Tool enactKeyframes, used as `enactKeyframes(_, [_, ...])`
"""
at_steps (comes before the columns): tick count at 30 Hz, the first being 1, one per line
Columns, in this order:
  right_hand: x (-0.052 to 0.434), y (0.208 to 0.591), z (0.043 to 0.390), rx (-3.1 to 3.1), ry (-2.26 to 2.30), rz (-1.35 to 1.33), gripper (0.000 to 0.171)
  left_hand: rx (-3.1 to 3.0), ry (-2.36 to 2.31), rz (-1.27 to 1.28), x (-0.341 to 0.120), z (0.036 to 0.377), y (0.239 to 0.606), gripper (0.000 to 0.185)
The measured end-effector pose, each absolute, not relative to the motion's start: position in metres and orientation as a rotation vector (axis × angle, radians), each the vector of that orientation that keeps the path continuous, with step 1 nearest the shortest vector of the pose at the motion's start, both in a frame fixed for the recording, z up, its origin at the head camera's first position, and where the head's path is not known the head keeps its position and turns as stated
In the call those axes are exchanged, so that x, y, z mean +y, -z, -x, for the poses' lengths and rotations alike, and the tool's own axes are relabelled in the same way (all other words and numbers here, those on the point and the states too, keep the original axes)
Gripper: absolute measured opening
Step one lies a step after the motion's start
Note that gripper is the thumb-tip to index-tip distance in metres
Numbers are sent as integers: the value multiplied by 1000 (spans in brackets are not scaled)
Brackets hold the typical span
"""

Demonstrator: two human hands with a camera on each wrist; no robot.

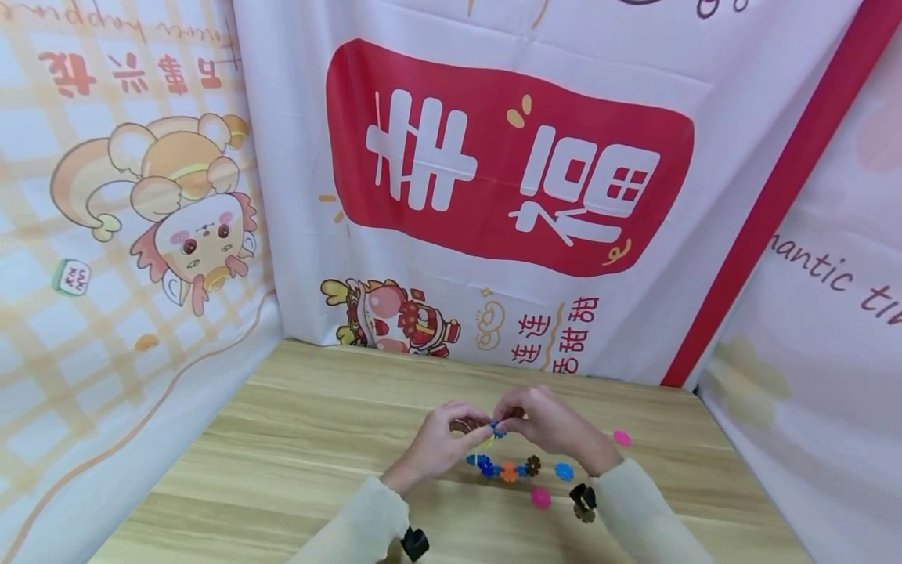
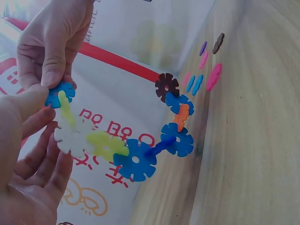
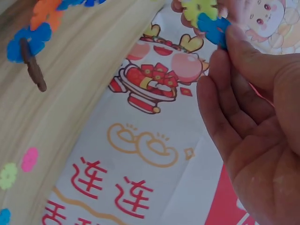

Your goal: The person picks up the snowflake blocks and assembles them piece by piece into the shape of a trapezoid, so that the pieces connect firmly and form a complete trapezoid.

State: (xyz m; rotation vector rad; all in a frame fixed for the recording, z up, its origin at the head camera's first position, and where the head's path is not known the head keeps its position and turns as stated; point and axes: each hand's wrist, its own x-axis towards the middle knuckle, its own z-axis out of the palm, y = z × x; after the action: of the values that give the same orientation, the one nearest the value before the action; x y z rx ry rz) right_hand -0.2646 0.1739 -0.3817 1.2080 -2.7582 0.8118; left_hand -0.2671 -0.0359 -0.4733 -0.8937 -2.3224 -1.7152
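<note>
A chain of snowflake discs (image 2: 135, 161) in blue, orange, brown, white and yellow-green hangs from both hands down to the wooden table (image 1: 296, 439). My left hand (image 2: 35, 110) holds the chain's upper end by the white disc (image 2: 70, 138) and a yellow-green piece (image 2: 65, 108). My right hand (image 2: 51, 79) pinches a small blue disc (image 2: 60, 93) at that same end. In the head view the left hand (image 1: 474, 427) and right hand (image 1: 503, 419) meet just above the chain (image 1: 507, 470). The right wrist view shows the blue disc (image 3: 213, 28) at the right hand's fingertips (image 3: 232, 40).
Loose discs lie on the table right of the chain: two pink discs (image 1: 622, 437) (image 1: 540, 497), a blue one (image 1: 564, 471) and a brown one (image 1: 584, 513). Printed cloth banners (image 1: 493, 196) wall the table at the back and on both sides.
</note>
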Motion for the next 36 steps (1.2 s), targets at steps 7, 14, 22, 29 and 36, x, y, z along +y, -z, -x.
enactKeyframes(7, [182,374,260,-2737,-790,-1238,8,-2266,1727,916,-33,262,469,12])
enactKeyframes(14, [235,391,262,-2913,-723,-972,7,-2280,1806,797,-36,267,475,12])
enactKeyframes(22, [286,459,264,-3012,-577,-843,12,-2285,1860,780,-41,270,477,16])
enactKeyframes(29, [295,497,262,-2989,-610,-792,10,-2332,1878,719,-39,267,478,13])
enactKeyframes(36, [297,495,272,-3030,-807,-787,7,-2356,1864,697,-37,259,465,9])
